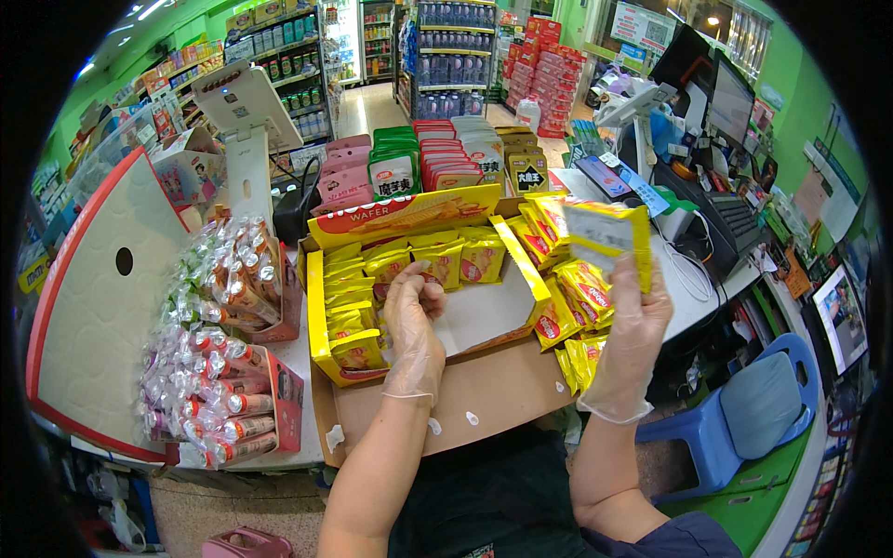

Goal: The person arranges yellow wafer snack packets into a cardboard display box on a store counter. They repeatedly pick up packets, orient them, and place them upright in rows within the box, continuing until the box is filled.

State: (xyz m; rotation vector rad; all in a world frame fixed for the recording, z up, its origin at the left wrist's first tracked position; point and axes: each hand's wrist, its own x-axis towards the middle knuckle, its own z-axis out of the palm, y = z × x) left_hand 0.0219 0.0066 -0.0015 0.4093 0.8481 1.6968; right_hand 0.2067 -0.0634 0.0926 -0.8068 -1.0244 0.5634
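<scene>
In a clear plastic glove, my right hand (631, 328) holds up one yellow wafer packet (638, 240) by its lower end, its pale printed side showing. My left hand (415, 331), gloved the same way, is over the yellow wafer display box (322, 279). Its fingers are bent beside the packets and hold nothing that I can see. Upright yellow packets (349, 307) line the box's left side, and more packets (481, 258) stand along its back. Bare white cardboard (481, 314) shows at the front right. Loose yellow packets (586, 296) lie heaped right of the box, below my right hand.
The box rests on an opened brown carton (446, 404). At left are clear-wrapped candy tubes (237, 411) in red boxes. Several snack pouches (394, 171) stand behind. A phone (603, 174), monitor (729, 104) and white cable (687, 268) are at right, with a blue chair (753, 411) below.
</scene>
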